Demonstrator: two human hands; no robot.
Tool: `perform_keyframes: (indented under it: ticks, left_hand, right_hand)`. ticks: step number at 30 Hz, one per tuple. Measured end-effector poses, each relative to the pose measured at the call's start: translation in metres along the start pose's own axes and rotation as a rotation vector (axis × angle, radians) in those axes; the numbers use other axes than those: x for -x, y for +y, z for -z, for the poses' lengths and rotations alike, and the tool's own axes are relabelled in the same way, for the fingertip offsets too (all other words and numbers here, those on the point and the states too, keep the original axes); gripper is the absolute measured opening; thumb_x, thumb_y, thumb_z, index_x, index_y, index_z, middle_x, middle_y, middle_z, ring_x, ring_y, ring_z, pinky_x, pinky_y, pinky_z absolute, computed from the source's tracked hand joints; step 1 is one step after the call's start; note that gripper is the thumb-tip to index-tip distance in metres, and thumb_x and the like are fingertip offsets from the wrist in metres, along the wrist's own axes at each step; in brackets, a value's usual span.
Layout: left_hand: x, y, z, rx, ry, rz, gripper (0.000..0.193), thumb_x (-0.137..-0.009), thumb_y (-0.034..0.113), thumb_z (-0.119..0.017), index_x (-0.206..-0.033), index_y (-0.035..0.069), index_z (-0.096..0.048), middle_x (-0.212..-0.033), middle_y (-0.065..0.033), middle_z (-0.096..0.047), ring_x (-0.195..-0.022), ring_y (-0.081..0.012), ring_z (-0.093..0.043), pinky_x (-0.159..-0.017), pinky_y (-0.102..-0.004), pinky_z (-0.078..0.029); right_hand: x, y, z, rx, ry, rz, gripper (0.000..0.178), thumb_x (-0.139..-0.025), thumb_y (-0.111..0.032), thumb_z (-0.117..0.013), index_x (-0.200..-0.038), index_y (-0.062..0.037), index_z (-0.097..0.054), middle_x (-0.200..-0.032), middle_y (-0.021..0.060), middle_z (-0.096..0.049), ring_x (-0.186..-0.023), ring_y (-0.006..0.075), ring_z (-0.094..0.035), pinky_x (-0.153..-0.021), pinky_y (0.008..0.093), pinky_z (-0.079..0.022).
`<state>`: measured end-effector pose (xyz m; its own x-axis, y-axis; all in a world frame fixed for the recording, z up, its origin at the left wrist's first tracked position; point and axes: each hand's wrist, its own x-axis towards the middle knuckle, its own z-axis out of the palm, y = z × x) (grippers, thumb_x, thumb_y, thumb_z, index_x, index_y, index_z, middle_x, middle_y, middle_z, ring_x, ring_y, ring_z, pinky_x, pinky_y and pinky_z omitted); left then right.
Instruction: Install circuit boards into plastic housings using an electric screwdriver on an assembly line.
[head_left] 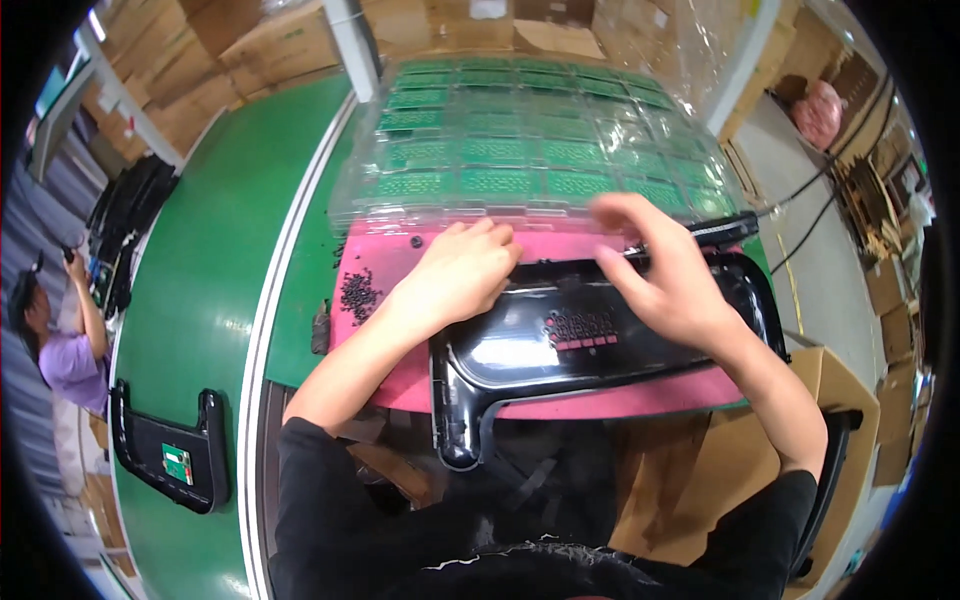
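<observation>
A glossy black plastic housing point(520, 350) lies on the pink mat, with a grid of small holes and slots near its middle and an arm reaching toward me at its left end. My left hand point(465, 268) has its fingers curled over the housing's upper left edge; the fingertips are partly hidden. Above the right half of the housing, my right hand point(665, 275) is open, thumb and fingers apart, nothing between them. Just beyond it lies a black electric screwdriver point(725, 231) with a cord. Loose small black parts point(358, 297) form a pile left of my left forearm.
Clear trays of green circuit boards point(540, 150) are stacked behind the pink mat point(400, 392). On the green conveyor point(215, 260) at left sits another black housing point(205, 455) holding a green board. A cardboard box point(690, 480) stands at lower right. Another person point(70, 345) works far left.
</observation>
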<state>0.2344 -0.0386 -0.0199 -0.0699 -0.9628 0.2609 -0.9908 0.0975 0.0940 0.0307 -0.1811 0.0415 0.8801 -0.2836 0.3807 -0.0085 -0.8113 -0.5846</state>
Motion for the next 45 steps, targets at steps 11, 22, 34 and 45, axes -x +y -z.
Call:
perform_keyframes:
  ticks: [11,22,34,45]
  left_hand:
    - [0.007,-0.016,-0.033,0.261,0.157,0.008,0.019,-0.080,0.014,-0.071,-0.091,0.001,-0.061,-0.090,-0.0134,-0.061,-0.090,-0.0319,-0.063,-0.074,-0.0425,-0.054]
    - [0.006,-0.018,-0.003,0.245,0.671,-0.028,0.017,-0.078,0.006,-0.073,-0.086,0.002,-0.059,-0.087,-0.0112,-0.059,-0.083,-0.0307,-0.057,-0.073,-0.0402,-0.048]
    - [0.011,-0.005,0.017,0.316,0.405,-0.032,0.071,-0.056,0.014,-0.087,-0.122,0.004,-0.062,-0.118,-0.0117,-0.062,-0.115,-0.0350,-0.055,-0.099,-0.0437,-0.046]
    - [0.014,-0.004,0.011,0.325,0.645,-0.256,0.064,-0.055,0.024,-0.090,-0.110,-0.003,-0.069,-0.098,-0.0115,-0.070,-0.088,-0.0291,-0.063,-0.079,-0.0384,-0.053]
  right_hand:
    - [-0.222,0.063,-0.178,0.453,-0.142,0.041,0.055,-0.095,-0.047,-0.052,-0.136,-0.0099,-0.053,-0.151,0.0181,-0.035,-0.139,0.0382,-0.032,-0.114,0.0526,-0.027]
    - [-0.191,0.053,-0.117,0.160,0.306,0.399,0.024,-0.086,-0.013,-0.067,-0.107,-0.0010,-0.067,-0.113,0.0146,-0.066,-0.110,0.0295,-0.061,-0.096,0.0393,-0.047]
    - [-0.034,0.008,-0.018,-0.091,-0.030,0.145,0.010,-0.081,-0.002,-0.065,-0.091,0.0004,-0.068,-0.085,0.0139,-0.068,-0.079,0.0278,-0.067,-0.072,0.0339,-0.053]
    - [0.000,0.001,0.002,0.108,0.006,0.087,0.019,-0.082,0.004,-0.067,-0.101,0.0018,-0.062,-0.086,0.0058,-0.066,-0.078,0.0136,-0.063,-0.073,0.0263,-0.049]
